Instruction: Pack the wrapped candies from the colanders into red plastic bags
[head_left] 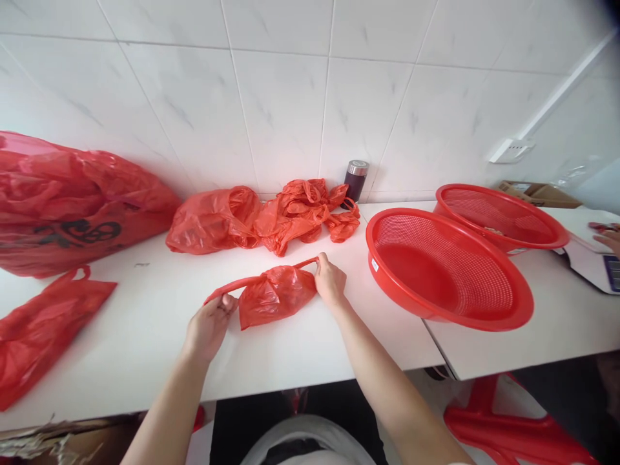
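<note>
A small red plastic bag [277,296] is stretched between my hands just over the front part of the white table. My left hand [209,326] grips one of its handles, pulled out to the left. At the other end, my right hand [330,279] pinches the second handle. The bag's middle is gathered and its lower part hangs down; what it contains, if anything, cannot be made out. Behind it lie crumpled red plastic bags [295,216] and a fuller red bag [213,219].
A big stuffed red bag [82,206] and a flatter red bag [53,329] lie left. To the right stand a red colander [448,271] and a second colander [504,216]. A dark flask [356,181] is by the wall. Another person's hand [609,240] is above a scale [593,261].
</note>
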Action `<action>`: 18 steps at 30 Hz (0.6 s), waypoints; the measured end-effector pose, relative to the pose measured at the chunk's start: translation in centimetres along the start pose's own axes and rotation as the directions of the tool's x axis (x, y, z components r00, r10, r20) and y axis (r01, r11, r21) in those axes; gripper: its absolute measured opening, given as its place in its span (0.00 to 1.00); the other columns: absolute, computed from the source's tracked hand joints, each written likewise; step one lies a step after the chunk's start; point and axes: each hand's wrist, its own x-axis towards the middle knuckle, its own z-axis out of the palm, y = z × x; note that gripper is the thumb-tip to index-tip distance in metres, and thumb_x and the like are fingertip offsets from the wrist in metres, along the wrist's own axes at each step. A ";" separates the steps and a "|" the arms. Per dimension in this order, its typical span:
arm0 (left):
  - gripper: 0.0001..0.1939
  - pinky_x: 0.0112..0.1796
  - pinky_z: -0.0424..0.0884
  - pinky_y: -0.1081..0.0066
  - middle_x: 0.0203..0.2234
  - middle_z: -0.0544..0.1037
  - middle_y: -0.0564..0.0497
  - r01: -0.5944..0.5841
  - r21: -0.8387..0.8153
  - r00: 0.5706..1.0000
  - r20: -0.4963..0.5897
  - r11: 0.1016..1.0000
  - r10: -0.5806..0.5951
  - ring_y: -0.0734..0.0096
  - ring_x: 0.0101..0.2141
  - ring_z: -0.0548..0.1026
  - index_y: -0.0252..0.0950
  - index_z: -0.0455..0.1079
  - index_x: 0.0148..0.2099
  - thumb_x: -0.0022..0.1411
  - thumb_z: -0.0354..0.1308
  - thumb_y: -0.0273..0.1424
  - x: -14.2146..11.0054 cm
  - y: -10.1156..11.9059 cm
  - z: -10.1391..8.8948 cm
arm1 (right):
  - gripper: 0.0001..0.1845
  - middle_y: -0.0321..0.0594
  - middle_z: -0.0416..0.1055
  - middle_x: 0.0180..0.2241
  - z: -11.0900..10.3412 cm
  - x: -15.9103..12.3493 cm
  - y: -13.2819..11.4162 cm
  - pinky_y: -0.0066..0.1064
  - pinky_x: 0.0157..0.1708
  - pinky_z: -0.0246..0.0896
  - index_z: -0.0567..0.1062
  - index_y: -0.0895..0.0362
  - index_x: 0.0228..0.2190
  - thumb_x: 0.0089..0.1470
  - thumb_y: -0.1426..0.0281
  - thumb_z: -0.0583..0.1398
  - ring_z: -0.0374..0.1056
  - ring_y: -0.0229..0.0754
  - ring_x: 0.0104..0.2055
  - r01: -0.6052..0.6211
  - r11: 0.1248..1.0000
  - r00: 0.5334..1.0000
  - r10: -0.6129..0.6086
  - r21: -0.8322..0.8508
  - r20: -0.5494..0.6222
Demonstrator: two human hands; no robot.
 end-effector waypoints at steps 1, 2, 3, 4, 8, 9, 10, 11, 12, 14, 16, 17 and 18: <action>0.12 0.33 0.72 0.61 0.22 0.68 0.49 -0.007 0.018 0.999 -0.031 1.000 0.008 0.64 0.27 0.72 0.39 0.61 0.25 0.52 0.50 0.41 0.4 0.3 0.1 | 0.12 0.36 0.73 0.28 0.1 0.0 0.1 0.26 0.28 0.47 0.67 0.52 0.45 0.65 0.71 0.47 0.67 0.38 0.29 0.015 1.000 1.000 -0.015 0.027 -0.011; 0.10 0.33 0.72 0.61 0.25 0.71 0.47 -0.025 0.050 0.997 -0.076 0.998 0.028 0.63 0.28 0.73 0.38 0.64 0.28 0.53 0.50 0.39 0.8 0.7 0.4 | 0.13 0.35 0.72 0.27 0.1 0.1 0.3 0.26 0.27 0.46 0.67 0.52 0.46 0.65 0.71 0.46 0.67 0.38 0.28 0.031 0.998 0.999 -0.030 0.058 -0.024; 0.09 0.33 0.72 0.60 0.29 0.73 0.45 -0.055 0.093 0.988 -0.137 0.994 0.068 0.62 0.30 0.74 0.37 0.66 0.33 0.54 0.49 0.37 1.2 1.2 0.7 | 0.14 0.35 0.72 0.27 0.2 0.2 0.4 0.26 0.27 0.46 0.67 0.53 0.47 0.65 0.70 0.45 0.67 0.39 0.28 0.050 0.995 0.998 -0.046 0.090 -0.038; 0.11 0.36 0.72 0.59 0.35 0.74 0.44 -0.099 0.148 0.970 -0.205 0.984 0.128 0.61 0.34 0.74 0.38 0.66 0.39 0.55 0.49 0.35 1.5 1.6 1.2 | 0.14 0.35 0.72 0.26 0.3 0.2 0.5 0.26 0.26 0.46 0.67 0.53 0.47 0.65 0.70 0.45 0.67 0.39 0.28 0.070 0.990 0.996 -0.064 0.123 -0.054; 0.15 0.53 0.61 0.55 0.50 0.71 0.46 -0.367 0.446 0.842 -0.214 0.816 0.496 0.59 0.52 0.67 0.43 0.67 0.50 0.60 0.51 0.30 2.0 3.5 4.7 | 0.16 0.35 0.72 0.27 0.8 0.3 0.9 0.25 0.28 0.50 0.67 0.53 0.46 0.65 0.68 0.44 0.67 0.39 0.28 0.172 0.953 0.983 -0.147 0.250 -0.114; 0.14 0.55 0.58 0.54 0.51 0.71 0.46 -0.438 0.511 0.812 -0.129 0.740 0.569 0.58 0.53 0.66 0.43 0.70 0.49 0.60 0.53 0.29 2.0 3.8 5.8 | 0.17 0.35 0.72 0.27 0.8 0.3 1.0 0.25 0.28 0.51 0.67 0.53 0.46 0.65 0.68 0.43 0.67 0.39 0.28 0.193 0.941 0.978 -0.163 0.279 -0.129; 0.13 0.56 0.56 0.53 0.50 0.73 0.47 -0.501 0.560 0.783 -0.032 0.660 0.622 0.56 0.54 0.66 0.44 0.72 0.47 0.60 0.54 0.28 2.1 4.0 6.8 | 0.17 0.35 0.72 0.27 0.9 0.2 1.1 0.25 0.28 0.53 0.67 0.53 0.46 0.65 0.68 0.42 0.67 0.38 0.28 0.209 0.929 0.974 -0.171 0.306 -0.146; 0.13 0.56 0.56 0.52 0.50 0.74 0.47 -0.556 0.594 0.753 0.062 0.582 0.656 0.55 0.53 0.66 0.44 0.74 0.46 0.60 0.55 0.28 2.3 4.1 7.6 | 0.18 0.35 0.72 0.28 0.9 0.2 1.2 0.25 0.29 0.53 0.67 0.54 0.46 0.65 0.67 0.42 0.67 0.38 0.28 0.220 0.917 0.971 -0.174 0.332 -0.162; 0.13 0.55 0.56 0.52 0.50 0.74 0.46 -0.601 0.616 0.722 0.144 0.510 0.677 0.53 0.53 0.67 0.44 0.75 0.47 0.61 0.56 0.27 2.5 4.1 8.3 | 0.18 0.35 0.71 0.28 0.9 0.2 1.2 0.25 0.29 0.54 0.67 0.54 0.46 0.65 0.67 0.41 0.67 0.38 0.27 0.228 0.906 0.969 -0.174 0.356 -0.177; 0.16 0.54 0.58 0.50 0.53 0.73 0.43 -0.666 0.639 0.662 0.267 0.385 0.700 0.49 0.54 0.67 0.44 0.74 0.50 0.61 0.56 0.27 2.8 4.2 9.0 | 0.18 0.35 0.71 0.27 0.9 0.2 1.3 0.26 0.30 0.56 0.67 0.54 0.46 0.65 0.65 0.41 0.67 0.38 0.27 0.238 0.885 0.965 -0.168 0.401 -0.202; 0.18 0.54 0.59 0.50 0.55 0.71 0.41 -0.706 0.647 0.611 0.352 0.287 0.709 0.48 0.56 0.65 0.45 0.73 0.52 0.62 0.57 0.25 2.5 5.0 9.1 | 0.19 0.34 0.70 0.26 0.8 0.2 1.4 0.26 0.30 0.57 0.68 0.54 0.45 0.65 0.63 0.42 0.66 0.38 0.27 0.244 0.864 0.963 -0.162 0.441 -0.217; 0.18 0.54 0.59 0.50 0.56 0.70 0.42 -0.722 0.647 0.579 0.374 0.243 0.724 0.49 0.56 0.65 0.46 0.73 0.52 0.62 0.56 0.24 1.9 5.7 9.0 | 0.19 0.34 0.70 0.26 0.8 0.2 1.4 0.26 0.30 0.57 0.68 0.54 0.45 0.65 0.63 0.42 0.66 0.37 0.26 0.245 0.854 0.962 -0.158 0.458 -0.221; 0.19 0.55 0.59 0.51 0.56 0.70 0.43 -0.742 0.639 0.534 0.382 0.201 0.754 0.51 0.57 0.64 0.47 0.73 0.52 0.62 0.55 0.23 1.0 6.6 8.9 | 0.18 0.34 0.69 0.25 0.9 0.2 1.4 0.26 0.30 0.57 0.68 0.54 0.44 0.65 0.63 0.42 0.66 0.37 0.26 0.244 0.846 0.963 -0.153 0.473 -0.222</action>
